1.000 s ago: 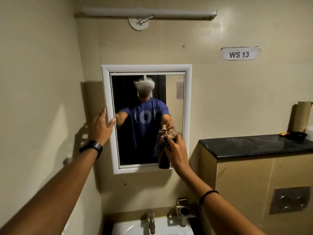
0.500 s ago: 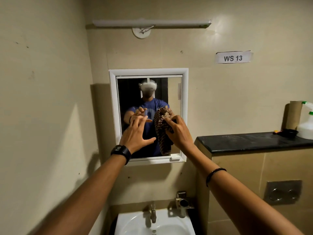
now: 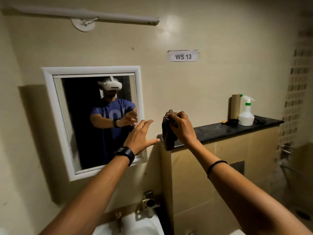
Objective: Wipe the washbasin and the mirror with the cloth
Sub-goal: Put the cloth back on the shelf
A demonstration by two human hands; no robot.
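The white-framed mirror point(image 3: 55, 116) hangs on the tiled wall at the left. Below it, the white washbasin point(image 3: 135, 226) shows at the bottom edge. My right hand point(image 3: 183, 128) grips a bunched brown checked cloth point(image 3: 167, 133), held in the air right of the mirror, in front of the black ledge's corner. My left hand point(image 3: 138, 136) is open with fingers spread, in front of the mirror's lower right corner, a short gap from the cloth. It holds nothing.
A black stone ledge point(image 3: 220, 131) runs to the right, carrying a white spray bottle point(image 3: 246, 114), a cardboard tube point(image 3: 234, 106) and small dark items. A metal tap fitting point(image 3: 149, 202) sits above the basin. A light tube point(image 3: 84, 14) is mounted overhead.
Both hands have left the mirror and swung right; the cloth came off the glass and now hangs beside the frame. The left hand let go of the frame and opened. The view turned right.
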